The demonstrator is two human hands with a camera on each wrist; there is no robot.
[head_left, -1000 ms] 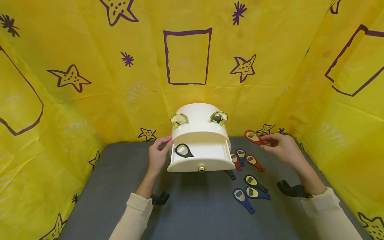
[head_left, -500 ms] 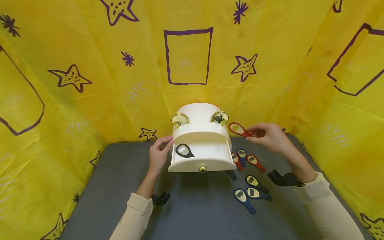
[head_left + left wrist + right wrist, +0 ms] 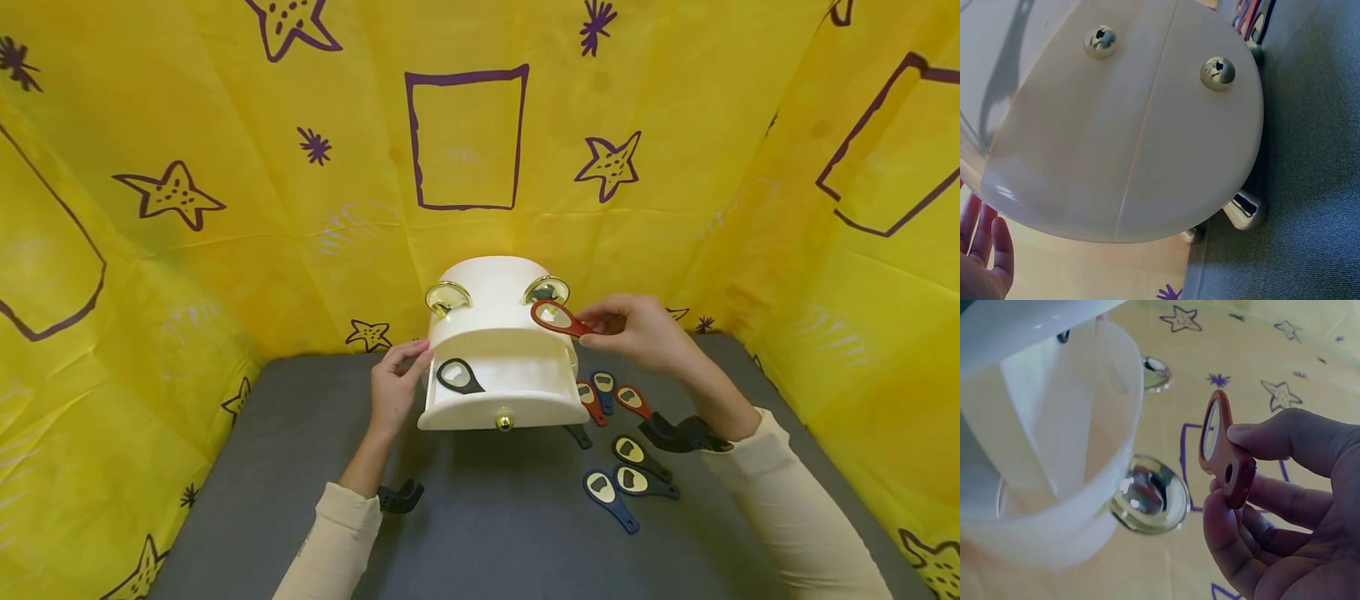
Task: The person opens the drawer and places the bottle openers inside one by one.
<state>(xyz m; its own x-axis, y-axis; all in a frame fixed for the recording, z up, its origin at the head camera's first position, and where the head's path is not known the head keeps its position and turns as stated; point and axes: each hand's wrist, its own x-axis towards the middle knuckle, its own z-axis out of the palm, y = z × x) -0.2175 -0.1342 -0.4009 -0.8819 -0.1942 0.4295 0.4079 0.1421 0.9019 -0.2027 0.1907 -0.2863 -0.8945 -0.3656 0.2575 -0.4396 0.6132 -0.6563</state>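
A white rounded box (image 3: 491, 287) stands at the centre back, its upper drawer (image 3: 502, 410) pulled out. Inside that drawer, towards the left, lies a black bottle opener (image 3: 456, 376). My left hand (image 3: 395, 387) touches the box's left side with fairly straight fingers, seen also at the edge of the left wrist view (image 3: 985, 250). Between thumb and fingers, my right hand (image 3: 637, 332) pinches a red bottle opener (image 3: 555, 317) by its handle, above the box's right front. In the right wrist view the red opener (image 3: 1225, 450) is held upright near a gold ornament (image 3: 1150, 497).
Right of the box, several bottle openers lie on the grey table (image 3: 300, 500): blue (image 3: 611, 500), black (image 3: 637, 457) and red (image 3: 632, 400) among them. One black handle (image 3: 577, 435) shows partly under the drawer. Yellow patterned cloth (image 3: 337, 275) encloses the back and sides.
My right hand has carried the red bottle opener leftward, from beside the box to above its right front. The left hand and the drawer have kept their places.
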